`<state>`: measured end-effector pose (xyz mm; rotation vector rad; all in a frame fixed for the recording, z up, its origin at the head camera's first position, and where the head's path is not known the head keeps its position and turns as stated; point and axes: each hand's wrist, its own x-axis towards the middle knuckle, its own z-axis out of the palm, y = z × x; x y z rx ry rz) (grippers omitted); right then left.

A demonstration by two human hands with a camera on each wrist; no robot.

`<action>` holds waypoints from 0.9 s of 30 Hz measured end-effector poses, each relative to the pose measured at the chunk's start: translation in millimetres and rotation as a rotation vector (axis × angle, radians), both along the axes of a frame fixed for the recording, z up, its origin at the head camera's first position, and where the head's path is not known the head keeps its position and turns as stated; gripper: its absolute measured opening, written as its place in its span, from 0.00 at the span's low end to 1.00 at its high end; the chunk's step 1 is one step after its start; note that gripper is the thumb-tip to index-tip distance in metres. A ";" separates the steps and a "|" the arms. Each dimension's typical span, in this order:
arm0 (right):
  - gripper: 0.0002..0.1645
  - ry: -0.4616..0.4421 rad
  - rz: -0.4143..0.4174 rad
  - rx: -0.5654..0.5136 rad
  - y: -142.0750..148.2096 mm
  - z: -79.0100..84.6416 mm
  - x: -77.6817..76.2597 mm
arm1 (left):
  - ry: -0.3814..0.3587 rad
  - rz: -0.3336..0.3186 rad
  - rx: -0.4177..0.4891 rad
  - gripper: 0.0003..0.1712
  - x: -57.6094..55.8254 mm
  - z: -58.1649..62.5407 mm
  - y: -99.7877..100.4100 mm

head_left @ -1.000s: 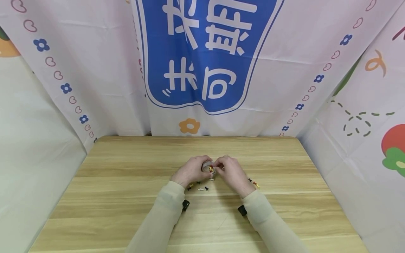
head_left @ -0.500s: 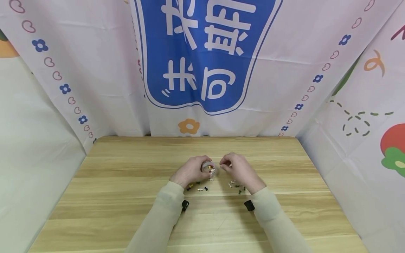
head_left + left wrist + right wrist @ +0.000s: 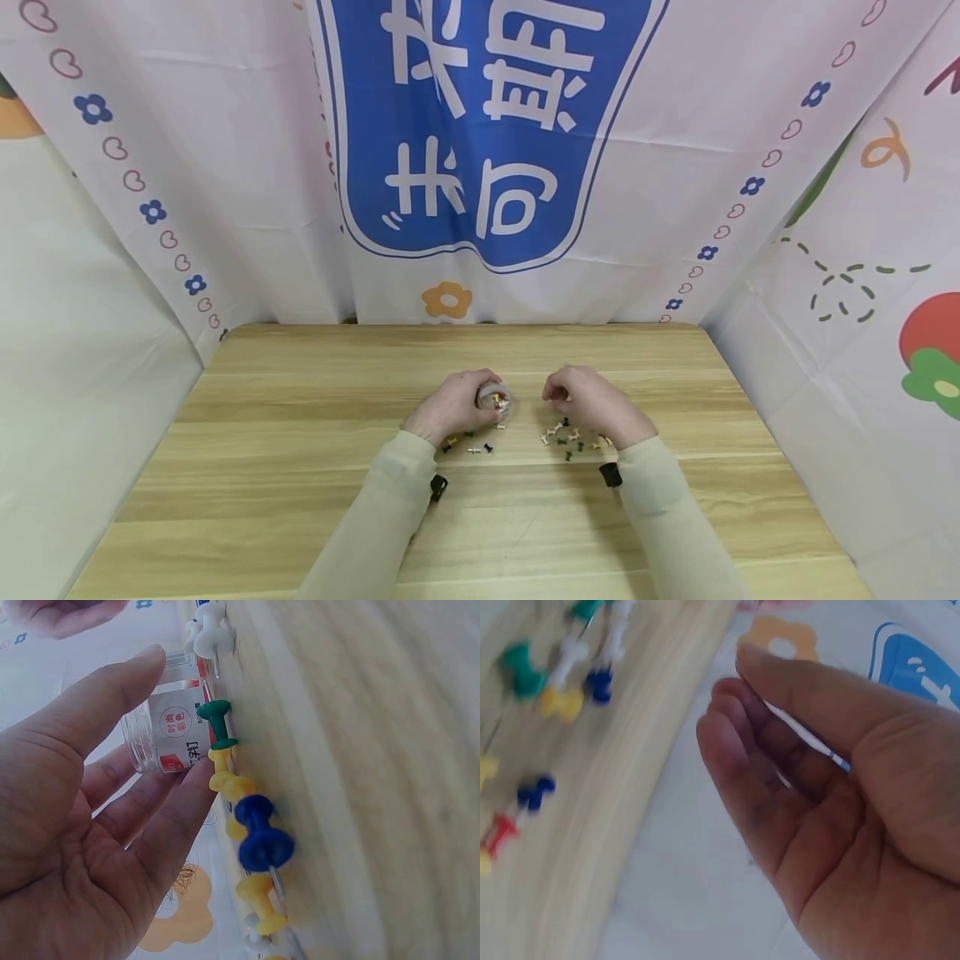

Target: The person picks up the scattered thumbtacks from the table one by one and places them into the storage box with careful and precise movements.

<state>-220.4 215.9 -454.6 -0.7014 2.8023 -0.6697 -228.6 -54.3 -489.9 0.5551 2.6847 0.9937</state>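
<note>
Looking forward and down from head across wooden tabletop (image 3: 480, 517), close and sideways from left wrist past left hand (image 3: 56, 832), close and tilted from right wrist past right hand (image 3: 847, 802), sharing jar (image 3: 174, 726) between head and left-wrist views.

1. A wood-grained bench (image 3: 262, 417) is spanning the lower view.
2. A white backdrop (image 3: 262, 167) is hanging in folds behind it, displaying a white-lettered blue panel (image 3: 472, 142) above an orange flower (image 3: 433, 301).
3. White sheets (image 3: 825, 417) are flanking both sides, the right one bearing a red-and-green motif (image 3: 933, 333).
</note>
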 end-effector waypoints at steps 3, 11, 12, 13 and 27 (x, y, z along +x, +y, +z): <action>0.07 -0.003 0.008 0.060 4.2 2.4 0.9 | -0.007 0.001 0.002 0.27 0.0 -0.1 0.0; 0.07 -0.101 0.000 0.083 14.6 -1.9 -0.4 | -0.007 -0.001 0.011 0.26 -0.2 -1.2 -0.2; 0.08 -0.116 -0.005 0.082 15.3 -2.8 -0.7 | -0.006 -0.002 0.012 0.27 -0.5 -1.4 -0.2; 0.08 -0.136 -0.008 0.078 16.0 -3.5 -0.6 | -0.006 -0.003 0.012 0.27 -0.6 -1.7 -0.3; 0.11 -0.210 -0.051 0.072 19.9 -12.3 0.5 | -0.009 -0.003 0.005 0.27 -0.3 -1.9 -0.9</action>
